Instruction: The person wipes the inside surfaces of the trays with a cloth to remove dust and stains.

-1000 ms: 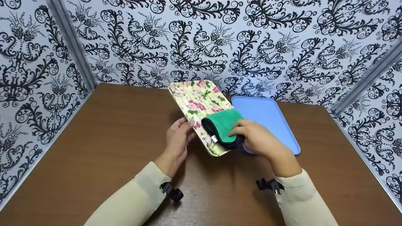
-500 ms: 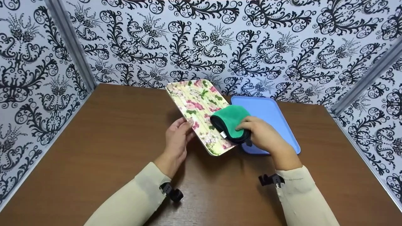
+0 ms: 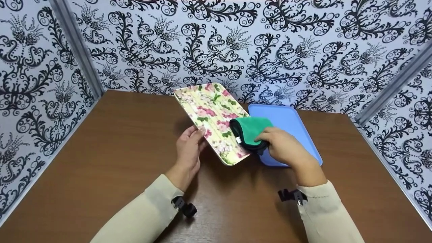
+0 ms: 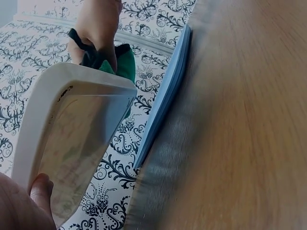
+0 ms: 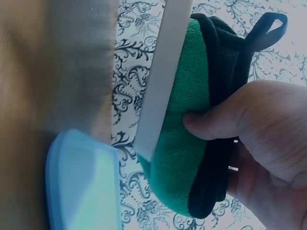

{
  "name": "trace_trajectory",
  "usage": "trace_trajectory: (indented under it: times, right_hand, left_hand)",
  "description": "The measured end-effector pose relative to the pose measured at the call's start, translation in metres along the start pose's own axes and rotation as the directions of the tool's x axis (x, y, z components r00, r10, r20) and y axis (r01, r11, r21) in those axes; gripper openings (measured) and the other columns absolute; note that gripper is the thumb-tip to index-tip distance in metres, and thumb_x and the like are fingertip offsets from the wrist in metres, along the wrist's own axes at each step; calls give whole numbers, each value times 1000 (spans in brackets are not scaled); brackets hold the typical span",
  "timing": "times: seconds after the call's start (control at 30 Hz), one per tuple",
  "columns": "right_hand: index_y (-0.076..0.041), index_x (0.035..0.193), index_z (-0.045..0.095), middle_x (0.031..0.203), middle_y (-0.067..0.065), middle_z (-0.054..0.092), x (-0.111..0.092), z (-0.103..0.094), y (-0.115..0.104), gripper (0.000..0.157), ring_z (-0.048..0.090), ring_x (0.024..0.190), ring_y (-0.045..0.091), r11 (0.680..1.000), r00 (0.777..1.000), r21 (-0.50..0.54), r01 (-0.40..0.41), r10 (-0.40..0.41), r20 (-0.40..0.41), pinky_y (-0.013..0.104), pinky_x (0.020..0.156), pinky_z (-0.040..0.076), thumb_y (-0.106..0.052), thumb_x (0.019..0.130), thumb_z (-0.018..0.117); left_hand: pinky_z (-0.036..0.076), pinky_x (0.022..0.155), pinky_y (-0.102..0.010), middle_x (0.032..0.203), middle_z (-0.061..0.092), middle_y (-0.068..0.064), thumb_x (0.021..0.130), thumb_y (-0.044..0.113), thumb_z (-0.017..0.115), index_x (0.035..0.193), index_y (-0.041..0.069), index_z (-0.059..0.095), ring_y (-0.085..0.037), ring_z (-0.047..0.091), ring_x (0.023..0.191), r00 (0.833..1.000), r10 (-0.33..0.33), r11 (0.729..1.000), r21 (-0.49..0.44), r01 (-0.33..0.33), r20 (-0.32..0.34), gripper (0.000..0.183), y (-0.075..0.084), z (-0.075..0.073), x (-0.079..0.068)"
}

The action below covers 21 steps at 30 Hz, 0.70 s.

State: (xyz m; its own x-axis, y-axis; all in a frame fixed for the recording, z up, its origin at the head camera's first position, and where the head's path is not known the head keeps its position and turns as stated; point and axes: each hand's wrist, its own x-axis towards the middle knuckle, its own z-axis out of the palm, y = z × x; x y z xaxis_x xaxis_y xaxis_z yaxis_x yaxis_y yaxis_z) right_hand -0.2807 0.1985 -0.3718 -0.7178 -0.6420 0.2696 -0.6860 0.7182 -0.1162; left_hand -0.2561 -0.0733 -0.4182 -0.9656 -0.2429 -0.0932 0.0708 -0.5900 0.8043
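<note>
A floral tray point(image 3: 209, 118), cream with pink flowers and green leaves, is held tilted above the table. My left hand point(image 3: 189, 152) grips its left edge, thumb on the patterned face; the left wrist view shows the tray's pale underside point(image 4: 76, 139) with fingertips against it. My right hand point(image 3: 285, 145) holds a folded green cloth point(image 3: 253, 130) with black trim and a small white tag, over the tray's right edge. In the right wrist view the thumb presses on the green cloth point(image 5: 177, 129), and a black loop sticks out of it.
A blue tray point(image 3: 290, 128) lies on the brown table point(image 3: 128, 135) at the back right, partly behind the right hand. Patterned wall panels point(image 3: 216, 44) enclose the table at the back and sides. Each wrist wears a strapped black camera point(image 3: 189, 210).
The green cloth and right hand have moved right across the floral tray, from its lower part to its right edge. The tray has shifted slightly left and up in the left hand.
</note>
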Motion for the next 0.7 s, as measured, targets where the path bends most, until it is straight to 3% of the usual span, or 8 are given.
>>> trace_trajectory:
  times: [0.13, 0.5, 0.7]
  right_hand:
    - [-7, 106, 79, 99, 10, 70, -1, -3, -12, 39, 68, 100, 31, 1000, 1000, -13, 20, -20, 4, 48, 92, 56, 13, 88, 51]
    - [-12, 106, 80, 94, 7, 65, 0, -6, -43, 45, 63, 89, 24, 992, 992, 0, 124, -124, 17, 42, 83, 56, 16, 81, 54]
    - [-13, 107, 80, 93, 5, 64, 1, -5, -57, 45, 62, 89, 23, 982, 982, -19, 186, -186, 4, 40, 82, 55, 15, 82, 56]
  left_hand:
    - [59, 72, -23, 95, 73, -5, 98, 3, 63, 126, -9, 60, -12, 71, 83, 1000, 6, 1000, 0, -6, 8, 31, -1, -1, 1]
    - [61, 76, -27, 101, 74, -8, 99, 4, 63, 127, -7, 61, -13, 71, 83, 1000, -14, 1000, 4, 14, -3, 31, 0, 1, -1]
    - [62, 77, -27, 99, 74, -8, 99, 3, 62, 128, -9, 60, -13, 72, 81, 1000, -19, 1000, -8, 19, -3, 32, 1, 1, -1]
